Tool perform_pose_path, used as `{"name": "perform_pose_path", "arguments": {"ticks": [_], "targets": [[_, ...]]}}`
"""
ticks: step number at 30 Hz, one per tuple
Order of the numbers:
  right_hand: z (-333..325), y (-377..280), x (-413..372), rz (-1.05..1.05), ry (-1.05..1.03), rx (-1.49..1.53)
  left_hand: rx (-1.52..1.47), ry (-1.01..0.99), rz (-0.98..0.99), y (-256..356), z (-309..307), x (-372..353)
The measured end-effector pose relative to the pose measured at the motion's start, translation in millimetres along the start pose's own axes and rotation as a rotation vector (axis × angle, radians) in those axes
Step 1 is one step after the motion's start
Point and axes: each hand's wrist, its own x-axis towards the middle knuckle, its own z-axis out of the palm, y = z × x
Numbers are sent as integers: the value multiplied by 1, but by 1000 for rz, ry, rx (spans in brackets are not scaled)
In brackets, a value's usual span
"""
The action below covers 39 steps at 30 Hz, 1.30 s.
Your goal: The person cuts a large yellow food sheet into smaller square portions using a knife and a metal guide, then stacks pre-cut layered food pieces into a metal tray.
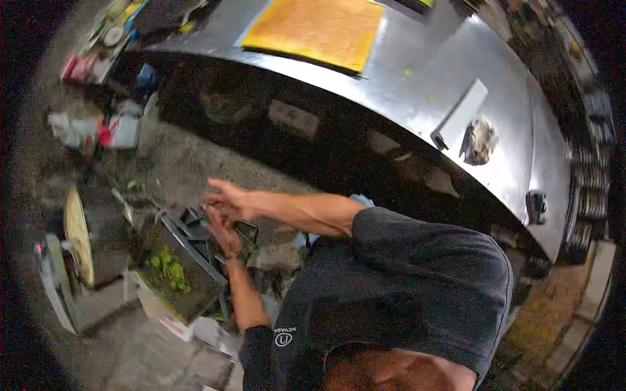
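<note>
My left hand point(225, 236) reaches up over a dark frame-like object point(189, 228), its fingers stretched out. Just above it is my right hand point(227, 197), with the arm crossing from the right and the fingers apart. The two hands overlap or nearly touch at the fingertips, where motion blurs them. Neither hand shows anything held. Green leaves point(171, 270) lie on a dark surface below and left of the hands.
A long metal table point(417, 85) runs across the top and right, bearing an orange-yellow board point(316, 29), a white-and-dark long object point(464, 111) and a crumpled item point(480, 141). A round-edged pale object point(78, 234) stands at left. Stacked items point(590, 189) line the far right.
</note>
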Motion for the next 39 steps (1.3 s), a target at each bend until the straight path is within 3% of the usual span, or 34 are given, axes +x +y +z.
{"name": "perform_pose_path", "arguments": {"ticks": [1,2,3,4,5,6,7,8,9,10,11,13,14,15,16,17,18,20,22,23,24,26,28,30,34,36,37,38,39], "targets": [[-17,-28,-29,-49,-85,40,452,-237,2,-15,-10,-13],[-42,-54,-59,-109,-174,70,675,-415,-10,-28,-11,-34],[-82,-74,-72,-460,65,-532,682,-405,41,-41,-14,-44],[-130,-96,-91,-774,357,-1139,655,-427,-321,-50,-12,-49],[-158,-123,-155,-832,503,-1271,616,-451,-682,-59,-12,-50],[-233,-134,-166,-911,732,-1273,576,-473,-1054,-55,-12,-44],[-226,-149,-264,-619,890,-694,592,-485,-1027,-40,-3,-34],[-372,-130,-231,-1229,1439,-947,502,-420,-824,-14,9,-30],[-422,-135,-303,-1253,1621,-1031,412,-348,-637,13,8,-37],[-444,-138,-373,-868,1982,-1182,325,-276,-442,45,13,-35],[-484,-126,-426,-723,2127,-1002,235,-209,-242,72,23,-32],[-530,-101,-497,-294,2316,-701,-91,-185,-125,147,90,15],[-533,-101,-522,-50,2360,-597,-96,-313,-136,256,85,51],[-532,-98,-535,-34,2360,-590,-125,-316,-37,320,108,71],[-527,-92,-540,87,2247,-648,-265,-455,-56,390,120,91],[-528,-93,-543,188,2130,-709,-278,-412,241,434,146,104],[-536,-88,-550,187,2118,-722,-429,-477,322,483,161,114],[-567,-65,-569,-158,2055,-637,-431,-555,568,556,193,119],[-619,-38,-590,-351,2119,-696,-300,-663,643,622,208,112],[-636,-33,-607,-309,2174,-669,-227,-705,665,645,221,109],[-652,-28,-625,-262,2225,-646,-155,-749,680,661,229,100],[-654,-30,-667,-699,2115,-515,-121,-781,690,672,254,83],[-666,-60,-694,-1078,2157,-512,-101,-763,739,682,270,72],[-588,-140,-699,-1184,2104,-592,-194,-729,709,695,271,62],[-569,-286,-670,-1422,1887,-943,-175,-772,659,714,281,54],[-619,-351,-643,-1329,1935,-1312,-229,-807,619,713,261,67],[-644,-382,-628,-1233,1864,-1417,-248,-810,585,707,253,75],[-675,-405,-612,-1275,1836,-1410,-266,-811,552,696,244,84],[-713,-423,-591,-851,1850,-1494,-324,-838,459,680,229,97]]}}
